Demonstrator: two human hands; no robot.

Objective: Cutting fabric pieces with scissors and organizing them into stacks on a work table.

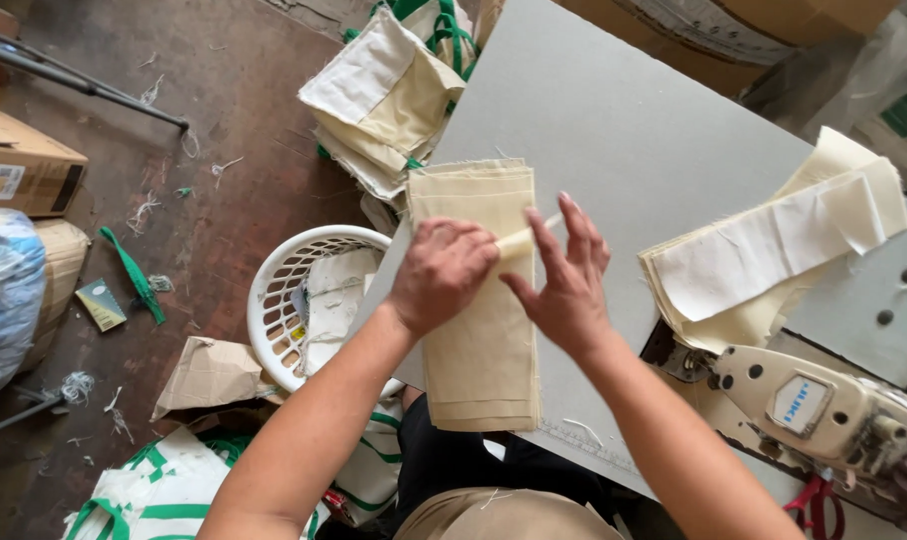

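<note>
Beige fabric stack (479, 350) lies on the near edge of the grey table (624, 130), its end overhanging toward the person. In the head view, the left hand (442, 273) is clenched around a narrow pale strip (522, 238), pressing on the stack; the right hand (566, 280) pinches the same strip with its other fingers spread. The pieces look neatly squared — more seems left to handle, judging by the cream pile (774, 255) to the right. A sewing machine (824, 410) crowds the right side; a white basket (309, 300) sits below, left.
</note>
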